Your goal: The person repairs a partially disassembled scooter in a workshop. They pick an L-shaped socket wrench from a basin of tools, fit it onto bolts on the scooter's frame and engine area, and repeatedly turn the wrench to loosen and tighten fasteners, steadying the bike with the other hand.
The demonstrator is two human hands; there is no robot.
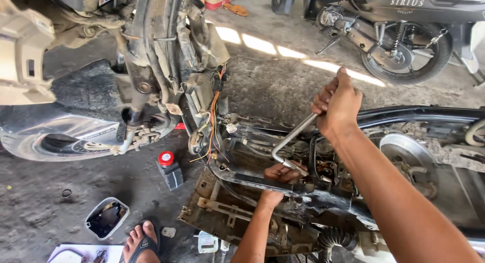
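Dirty concrete floor (283, 86); right hand (337, 104) grips bent wrench (293, 139) top, left hand (283, 173) pinches its low end, mid-frame

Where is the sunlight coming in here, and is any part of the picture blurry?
Head view: bright sun stripes cross the concrete floor up top; the stripped scooter frame sits in even shade. The right hand gripping the bent wrench looks sharp; the left hand too. Edges bow slightly.

red-capped bottle (170, 169), parked motorcycle (404, 25), sandalled foot (142, 241)
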